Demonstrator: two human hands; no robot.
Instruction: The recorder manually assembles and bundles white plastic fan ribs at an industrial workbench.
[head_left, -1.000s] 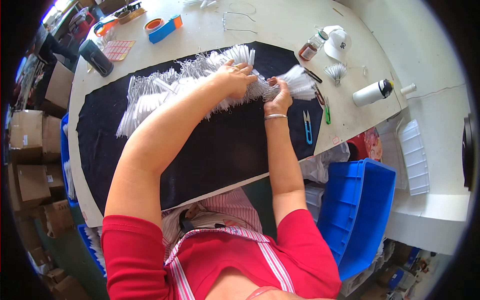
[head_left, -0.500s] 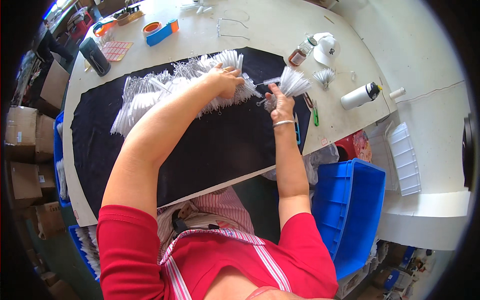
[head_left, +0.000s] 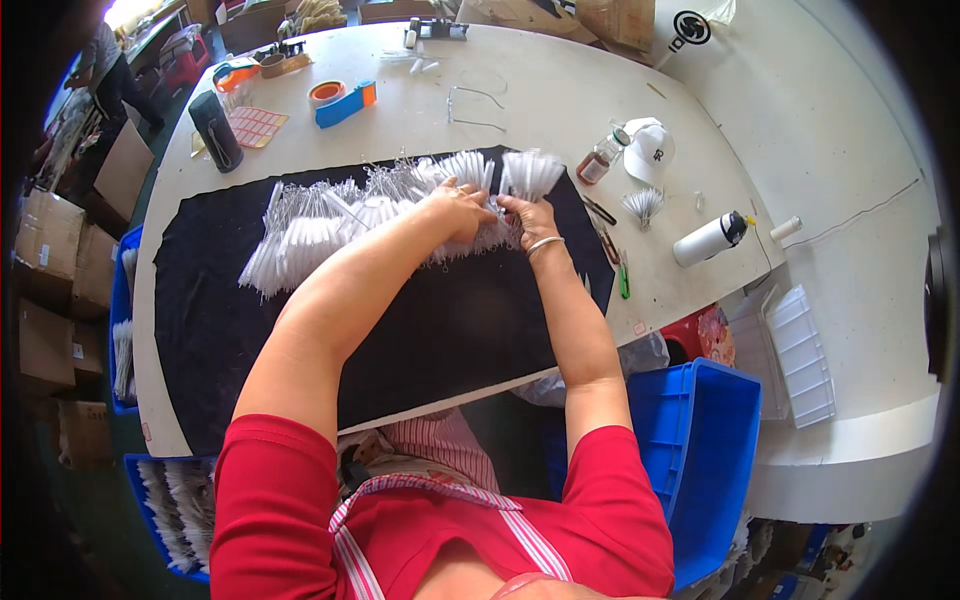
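A long heap of small white bristle brushes (head_left: pixel 325 215) with thin wire handles lies across a black cloth (head_left: pixel 450 320). My left hand (head_left: pixel 460 212) rests on the right part of this heap, its visible fingers apart; its fingertips are partly lost among the bristles. Close beside it, my right hand (head_left: pixel 530 218) is closed around the lower part of a fanned bundle of brushes (head_left: pixel 531 172), white bristle ends pointing up and away. The bundle stands at the heap's right end, near my left fingertips. A silvery bangle circles my right wrist.
Right of the cloth lie green-handled snips (head_left: pixel 624 280), a small brush bunch (head_left: pixel 643 206), a brown-filled jar (head_left: pixel 603 157), a white cap (head_left: pixel 649 150) and a white bottle (head_left: pixel 710 240). Farther left are a blue tape dispenser (head_left: pixel 346 104) and dark cylinder (head_left: pixel 215 132). A blue crate (head_left: pixel 690 450) stands below right.
My right hand has brought the brush bundle leftward, from the cloth's right edge to the heap's end beside my left hand. My left hand stays over the heap. The whole view has shifted slightly.
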